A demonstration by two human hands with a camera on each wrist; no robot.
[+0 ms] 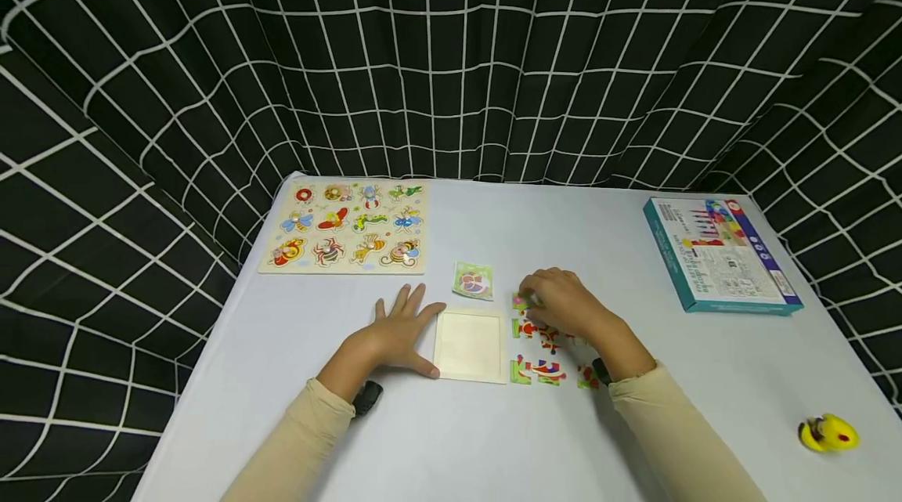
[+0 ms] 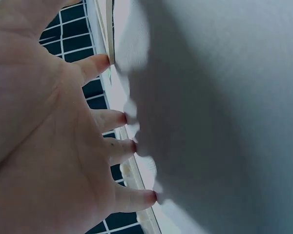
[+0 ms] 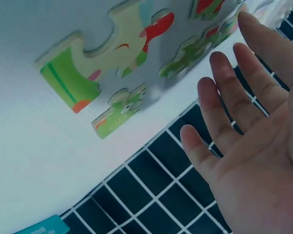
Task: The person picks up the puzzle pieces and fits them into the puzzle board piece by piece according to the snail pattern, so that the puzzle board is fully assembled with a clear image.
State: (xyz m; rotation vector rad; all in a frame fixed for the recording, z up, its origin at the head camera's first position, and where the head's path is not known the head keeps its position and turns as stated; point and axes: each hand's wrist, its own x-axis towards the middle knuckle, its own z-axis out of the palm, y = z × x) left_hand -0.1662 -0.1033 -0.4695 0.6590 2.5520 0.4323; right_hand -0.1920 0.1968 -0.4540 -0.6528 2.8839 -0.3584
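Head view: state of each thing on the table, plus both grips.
Wooden tray, flat, recess floor showing
Puzzle pieces, loose, spread out beside the tray
Picture card, picture side up
Insect board, flat, pictures up
Box, lying flat, looks closed
Yellow toy, posture unclear
Left grip, spread, touching the tray
Right grip, over the pieces, pinch unclear

White table [image 1: 451, 439] — picture board [image 1: 345, 225], card [image 1: 473, 283], frame [image 1: 470, 345], puzzle pieces [image 1: 548, 371], box [image 1: 722, 255], toy [image 1: 830, 434].

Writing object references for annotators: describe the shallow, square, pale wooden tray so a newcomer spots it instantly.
On the white table, find the person's bare left hand. Just to its right lies the shallow, square, pale wooden tray; unlike the pale wooden puzzle board with colourful bugs, farther back, it is plain and pictureless.
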